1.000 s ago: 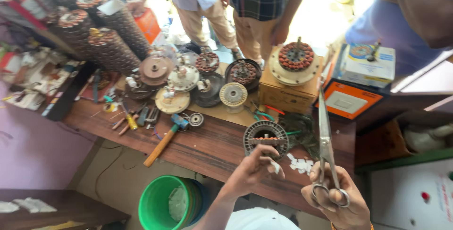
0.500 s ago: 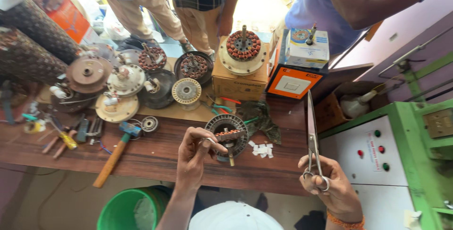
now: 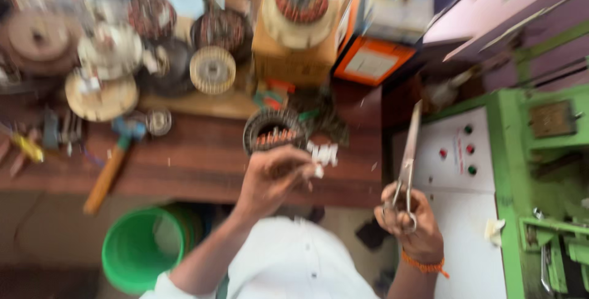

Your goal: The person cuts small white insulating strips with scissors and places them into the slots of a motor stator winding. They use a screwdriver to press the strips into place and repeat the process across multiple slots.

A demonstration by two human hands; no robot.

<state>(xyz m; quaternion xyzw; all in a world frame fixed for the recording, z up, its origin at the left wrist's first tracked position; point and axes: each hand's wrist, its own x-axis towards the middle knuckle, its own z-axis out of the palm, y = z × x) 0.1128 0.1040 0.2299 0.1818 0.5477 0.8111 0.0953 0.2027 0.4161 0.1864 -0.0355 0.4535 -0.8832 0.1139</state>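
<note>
Cluttered wooden bench point(image 3: 196, 158), left hand point(image 3: 273, 173) pinching white strip point(image 3: 319, 170), right hand point(image 3: 408, 216) grasping scissors point(image 3: 410, 151)

I stood in a motor repair workshop. My wooden desk point(image 3: 202, 164) was crowded with wound motor stators point(image 3: 273, 133), round metal rotor housings point(image 3: 101, 93) and a wooden-handled hammer point(image 3: 110, 167). A green machine cabinet point(image 3: 540, 170) with a panel of coloured buttons point(image 3: 457, 151) stood beside it, and a green bucket point(image 3: 144, 250) sat beneath.

The wooden workbench point(image 3: 202, 164) is carrying a wound stator ring point(image 3: 273, 132), a hammer point(image 3: 113, 164) (wooden handle), white paper bits point(image 3: 323, 153) and motor parts point(image 3: 110, 59).
</note>
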